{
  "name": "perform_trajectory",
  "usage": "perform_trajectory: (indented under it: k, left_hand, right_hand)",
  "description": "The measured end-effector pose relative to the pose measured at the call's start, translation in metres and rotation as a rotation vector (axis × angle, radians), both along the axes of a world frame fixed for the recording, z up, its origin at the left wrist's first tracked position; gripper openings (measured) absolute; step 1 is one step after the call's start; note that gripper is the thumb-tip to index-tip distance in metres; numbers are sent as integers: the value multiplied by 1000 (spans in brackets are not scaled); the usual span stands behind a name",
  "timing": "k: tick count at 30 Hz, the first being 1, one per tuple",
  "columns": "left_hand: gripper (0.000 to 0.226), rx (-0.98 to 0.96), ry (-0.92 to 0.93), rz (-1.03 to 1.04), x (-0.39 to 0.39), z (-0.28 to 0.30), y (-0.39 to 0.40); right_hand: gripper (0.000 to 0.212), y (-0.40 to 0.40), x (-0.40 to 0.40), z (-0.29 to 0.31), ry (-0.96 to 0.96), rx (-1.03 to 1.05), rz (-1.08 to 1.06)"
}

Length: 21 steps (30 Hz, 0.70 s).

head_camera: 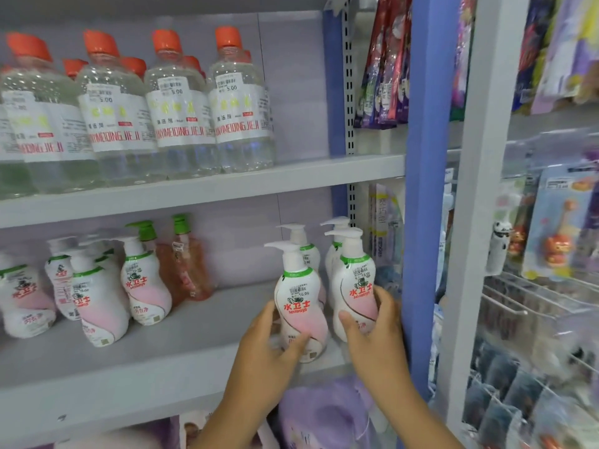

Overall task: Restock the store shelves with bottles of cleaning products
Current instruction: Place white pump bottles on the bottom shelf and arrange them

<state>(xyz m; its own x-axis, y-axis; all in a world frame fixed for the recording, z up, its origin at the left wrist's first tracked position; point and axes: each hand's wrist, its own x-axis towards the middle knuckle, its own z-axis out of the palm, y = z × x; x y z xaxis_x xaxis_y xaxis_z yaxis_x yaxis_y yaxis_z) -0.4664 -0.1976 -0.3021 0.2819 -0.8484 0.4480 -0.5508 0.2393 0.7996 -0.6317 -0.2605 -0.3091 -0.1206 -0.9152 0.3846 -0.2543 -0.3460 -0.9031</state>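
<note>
While the left hand (269,346) wraps the near pump bottle (299,306) and the right hand (372,332) grips its neighbour (355,286) on the lower shelf (181,351), both look full, slick; hold the waist, not the pump

Grey shelving (201,189), blue upright (421,189), possibly wire racks (534,303) rightward.

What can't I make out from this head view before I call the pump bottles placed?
- Base of the left pump bottle: covered by the left hand.
- Lower part of the right pump bottle: covered by the right hand.
- Rear pump bottles: mostly behind the front two.
- Far-left pump bottles: blurred, cut by the frame edge.
- Small label print: unreadable.
</note>
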Motion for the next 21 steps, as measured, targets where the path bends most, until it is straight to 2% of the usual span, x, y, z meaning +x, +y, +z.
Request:
perform_trajectory:
  k: [12, 21]
  left_hand:
    - [51, -2, 66, 83, -10, -14, -32]
    - [32, 99, 158, 117, -12, -5, -34]
  right_hand:
    - [62, -8, 1, 1, -2, -1, 10]
    - [66, -7, 0, 4, 66, -10, 38]
